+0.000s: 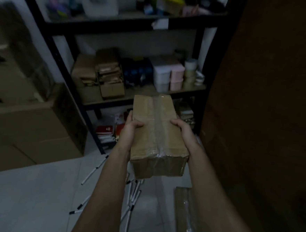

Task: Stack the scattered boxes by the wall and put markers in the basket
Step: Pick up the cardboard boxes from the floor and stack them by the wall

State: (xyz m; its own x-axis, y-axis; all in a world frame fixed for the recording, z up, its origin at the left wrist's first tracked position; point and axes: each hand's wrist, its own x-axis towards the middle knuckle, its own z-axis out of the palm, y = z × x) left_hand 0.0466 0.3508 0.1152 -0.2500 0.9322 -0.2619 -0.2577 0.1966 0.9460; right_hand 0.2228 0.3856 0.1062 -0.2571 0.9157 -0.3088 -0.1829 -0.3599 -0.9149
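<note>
Both hands carry a taped cardboard box (pixel 158 132) above the floor (pixel 34 189), in front of a dark shelf rack (pixel 118 28); the left hand (pixel 129 128) grips its left edge, thumb curled over the top, and the right hand (pixel 182 128) clamps the right edge the same way, probably to keep the box level while it goes to the wall; markers (pixel 134 192) lie scattered on the floor below, none gathered yet; another taped box (pixel 185 214) lies flat on the floor, lower right; larger boxes (pixel 26 125) stand at the left; no basket is visible.
</note>
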